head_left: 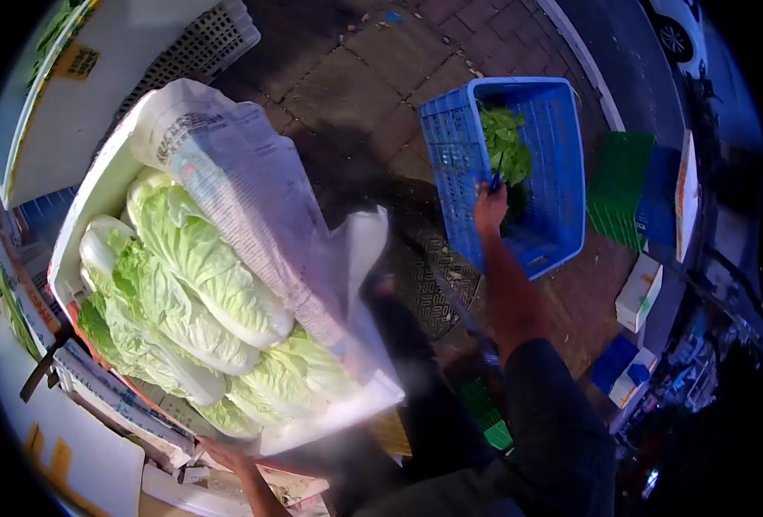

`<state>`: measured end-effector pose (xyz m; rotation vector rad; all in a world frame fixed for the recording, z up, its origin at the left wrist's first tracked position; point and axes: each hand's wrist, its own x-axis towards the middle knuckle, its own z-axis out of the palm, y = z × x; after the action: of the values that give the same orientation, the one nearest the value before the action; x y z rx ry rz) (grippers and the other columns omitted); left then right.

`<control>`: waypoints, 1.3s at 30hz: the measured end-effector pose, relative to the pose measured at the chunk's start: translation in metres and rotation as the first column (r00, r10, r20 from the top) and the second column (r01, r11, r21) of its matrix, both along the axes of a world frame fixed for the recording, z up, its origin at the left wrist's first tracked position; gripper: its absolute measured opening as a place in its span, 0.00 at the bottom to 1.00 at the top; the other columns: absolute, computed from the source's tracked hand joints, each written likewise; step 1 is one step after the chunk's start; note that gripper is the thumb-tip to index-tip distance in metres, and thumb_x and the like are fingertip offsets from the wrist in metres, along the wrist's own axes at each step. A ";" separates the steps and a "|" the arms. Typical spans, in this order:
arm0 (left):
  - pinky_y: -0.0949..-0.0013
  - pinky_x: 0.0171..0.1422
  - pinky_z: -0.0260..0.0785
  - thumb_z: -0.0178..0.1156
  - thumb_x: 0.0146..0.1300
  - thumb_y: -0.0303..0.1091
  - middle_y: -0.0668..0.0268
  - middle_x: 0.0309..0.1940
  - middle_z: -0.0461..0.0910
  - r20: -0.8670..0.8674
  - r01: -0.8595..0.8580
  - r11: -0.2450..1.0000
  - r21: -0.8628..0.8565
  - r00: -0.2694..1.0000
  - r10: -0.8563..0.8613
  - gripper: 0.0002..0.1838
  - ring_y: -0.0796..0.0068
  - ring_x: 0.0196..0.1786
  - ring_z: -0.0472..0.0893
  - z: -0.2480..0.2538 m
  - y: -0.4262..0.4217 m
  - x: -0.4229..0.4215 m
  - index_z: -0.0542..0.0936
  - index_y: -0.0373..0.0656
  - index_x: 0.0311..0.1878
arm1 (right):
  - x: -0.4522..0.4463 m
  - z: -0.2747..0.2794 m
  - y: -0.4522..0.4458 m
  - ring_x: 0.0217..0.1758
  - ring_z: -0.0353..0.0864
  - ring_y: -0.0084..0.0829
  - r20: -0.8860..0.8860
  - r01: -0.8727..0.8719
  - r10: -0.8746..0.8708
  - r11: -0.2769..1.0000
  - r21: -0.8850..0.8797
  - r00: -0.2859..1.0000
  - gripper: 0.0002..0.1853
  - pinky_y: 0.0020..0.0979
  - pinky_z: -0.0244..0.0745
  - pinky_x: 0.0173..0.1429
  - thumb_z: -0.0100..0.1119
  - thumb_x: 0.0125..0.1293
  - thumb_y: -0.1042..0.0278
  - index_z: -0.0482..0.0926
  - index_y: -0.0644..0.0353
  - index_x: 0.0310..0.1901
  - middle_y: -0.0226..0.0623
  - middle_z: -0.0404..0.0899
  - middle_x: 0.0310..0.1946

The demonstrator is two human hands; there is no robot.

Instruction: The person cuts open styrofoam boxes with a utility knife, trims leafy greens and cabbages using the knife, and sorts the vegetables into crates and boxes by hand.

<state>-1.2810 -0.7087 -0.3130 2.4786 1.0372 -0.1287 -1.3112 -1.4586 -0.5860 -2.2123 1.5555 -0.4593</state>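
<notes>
Clasping the blue crate (550,191) is the right hand (491,208); left hand (225,453), at foam box (330,422): grip unclear.

a single head-worn camera faces forward and steeply down, close above the near edge of a white foam box (338,424), its round, wide view running across the paving (373,73) to the pale kerb (600,93) at its far edge.

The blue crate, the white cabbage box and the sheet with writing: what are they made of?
Blue crate: probably hard plastic with a slight sheen, because its walls look stiff and slotted. White box: maybe foam, pale and dull, with thick sides, but I can't be certain. Printed sheet: likely newspaper, thin and matte, since it has lines of print and creases.
</notes>
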 end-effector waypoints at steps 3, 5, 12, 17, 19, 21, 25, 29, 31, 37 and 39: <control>0.56 0.80 0.50 0.38 0.78 0.58 0.40 0.75 0.56 0.125 0.096 0.994 -0.044 0.988 -0.090 0.40 0.48 0.76 0.59 -0.015 0.022 -0.015 0.58 0.26 0.73 | 0.069 0.025 0.036 0.48 0.79 0.60 -0.065 0.008 -0.009 1.000 -0.015 0.998 0.18 0.51 0.71 0.53 0.58 0.68 0.56 0.76 0.64 0.47 0.56 0.81 0.42; 0.56 0.78 0.52 0.39 0.78 0.57 0.39 0.73 0.58 0.144 0.097 0.992 -0.085 0.986 -0.084 0.39 0.47 0.74 0.62 -0.016 0.026 -0.017 0.60 0.25 0.72 | 0.096 0.012 0.044 0.49 0.79 0.61 -0.056 0.029 -0.027 0.999 0.037 0.998 0.18 0.51 0.71 0.55 0.59 0.68 0.58 0.76 0.66 0.47 0.56 0.80 0.43; 0.55 0.69 0.60 0.39 0.80 0.52 0.39 0.62 0.71 0.109 0.104 0.993 -0.049 0.989 -0.099 0.33 0.46 0.62 0.70 0.000 -0.008 0.000 0.68 0.25 0.64 | 0.172 0.000 0.123 0.49 0.77 0.63 0.057 -0.189 0.191 0.981 -0.035 0.980 0.21 0.51 0.71 0.56 0.63 0.64 0.63 0.75 0.73 0.50 0.62 0.79 0.43; 0.65 0.47 0.62 0.43 0.80 0.49 0.63 0.34 0.69 0.228 0.106 0.993 -0.051 0.969 -0.091 0.24 0.69 0.39 0.66 -0.003 -0.012 0.008 0.71 0.32 0.43 | 0.170 0.016 0.187 0.50 0.79 0.60 0.074 -0.255 0.244 0.934 0.251 0.967 0.18 0.49 0.73 0.55 0.62 0.64 0.64 0.77 0.68 0.50 0.58 0.81 0.44; 0.65 0.47 0.63 0.44 0.79 0.48 0.61 0.33 0.70 0.161 0.057 0.991 -0.121 0.986 -0.037 0.23 0.67 0.39 0.68 0.005 -0.016 0.009 0.72 0.33 0.42 | 0.152 0.002 0.183 0.48 0.81 0.58 0.120 -0.386 0.369 0.842 0.376 0.922 0.19 0.48 0.73 0.54 0.64 0.63 0.62 0.77 0.68 0.50 0.57 0.81 0.42; 0.63 0.46 0.64 0.45 0.79 0.48 0.59 0.32 0.71 0.108 0.039 0.992 -0.123 0.994 -0.026 0.23 0.65 0.38 0.69 0.010 -0.013 0.007 0.73 0.33 0.42 | 0.146 0.026 0.176 0.45 0.82 0.53 0.131 -0.394 0.376 0.808 0.439 0.917 0.19 0.45 0.75 0.51 0.64 0.64 0.62 0.77 0.67 0.50 0.54 0.82 0.39; 0.49 0.51 0.69 0.44 0.76 0.53 0.45 0.41 0.82 -0.012 -0.008 0.998 -0.062 1.000 0.007 0.25 0.39 0.45 0.80 0.012 -0.015 0.013 0.76 0.40 0.57 | 0.158 0.130 0.178 0.34 0.81 0.30 0.504 -0.345 0.061 0.799 0.492 0.862 0.12 0.31 0.76 0.39 0.57 0.70 0.68 0.76 0.64 0.50 0.38 0.80 0.34; 0.51 0.61 0.68 0.53 0.71 0.52 0.44 0.54 0.79 0.058 0.027 0.997 -0.073 0.998 -0.023 0.29 0.42 0.55 0.79 0.016 -0.012 0.017 0.73 0.37 0.64 | 0.169 0.293 0.246 0.27 0.79 0.25 0.565 -0.404 0.003 0.704 0.585 0.825 0.13 0.28 0.74 0.32 0.57 0.71 0.68 0.75 0.66 0.52 0.37 0.81 0.35; 0.54 0.66 0.66 0.57 0.70 0.47 0.42 0.58 0.76 0.165 0.070 0.997 0.040 0.983 -0.076 0.30 0.45 0.60 0.76 0.030 -0.017 0.021 0.71 0.31 0.65 | 0.153 0.327 0.293 0.25 0.78 0.25 0.528 -0.438 0.042 0.616 0.655 0.848 0.12 0.28 0.73 0.30 0.57 0.71 0.67 0.76 0.66 0.50 0.37 0.81 0.34; 0.59 0.64 0.69 0.62 0.68 0.43 0.42 0.52 0.80 0.407 0.312 0.880 -0.358 0.900 -0.154 0.29 0.49 0.56 0.81 0.069 -0.082 0.083 0.73 0.29 0.63 | 0.107 0.332 0.465 0.23 0.80 0.27 0.368 -0.426 0.249 0.242 0.872 0.896 0.15 0.27 0.76 0.33 0.59 0.71 0.63 0.78 0.67 0.51 0.37 0.84 0.34; 0.57 0.64 0.69 0.59 0.68 0.49 0.40 0.53 0.79 0.192 0.276 0.868 -0.413 0.958 -0.213 0.33 0.46 0.58 0.80 0.078 -0.090 0.119 0.73 0.27 0.63 | 0.116 0.310 0.498 0.26 0.82 0.28 0.305 -0.418 0.383 0.259 0.871 0.872 0.23 0.29 0.76 0.34 0.62 0.69 0.55 0.77 0.67 0.54 0.40 0.83 0.39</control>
<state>-1.1624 -0.7988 -0.2345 2.1555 0.5526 -0.2346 -1.1954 -0.9608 -0.2763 -1.4911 0.7491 0.4901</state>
